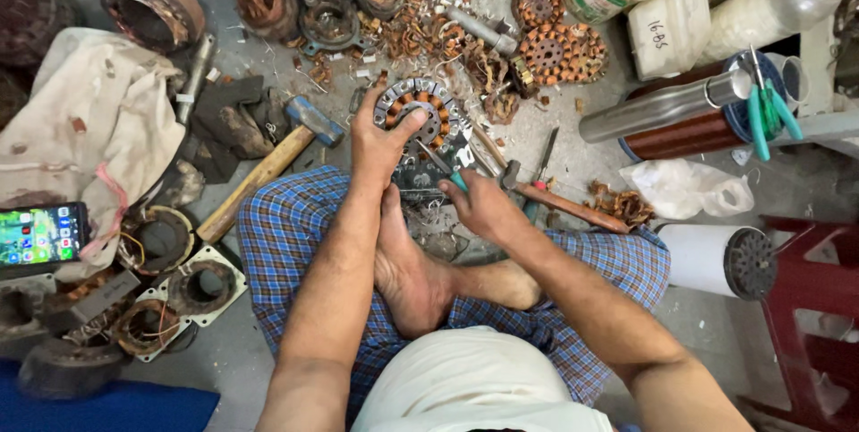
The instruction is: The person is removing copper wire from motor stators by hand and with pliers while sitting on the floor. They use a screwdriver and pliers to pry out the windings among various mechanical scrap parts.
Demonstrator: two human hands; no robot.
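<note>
I sit cross-legged on the concrete floor (233, 351) in a blue checked cloth, one bare foot (407, 271) turned up in my lap. Just beyond the foot, my right hand (483, 207) is closed round a green-handled tool (445, 169); its metal tip reaches into the motor stator (418, 117). I cannot tell what kind of tool it is. My left hand (380, 141) lies on the near-left rim of the stator, fingers spread and curled over the edge, thumb across the centre opening, steadying it. The stator sits on the floor directly ahead of my foot, its copper windings showing in the slots.

To the right of my right hand lies a small hammer (559, 201) with a wooden handle. To the left, a larger hammer (268, 168) lies at an angle, blue head away from me. Further left, a lit phone (43, 235) rests on a dirty cloth (98, 119), with several stripped stator frames (165, 284) near it.

Beyond the stator, stripped copper wire scraps (420, 34) and more wound cores (550, 38) are scattered. At far right lie a spool of copper wire (684, 132), green-handled pliers (768, 110) and a white cylinder (716, 258).
</note>
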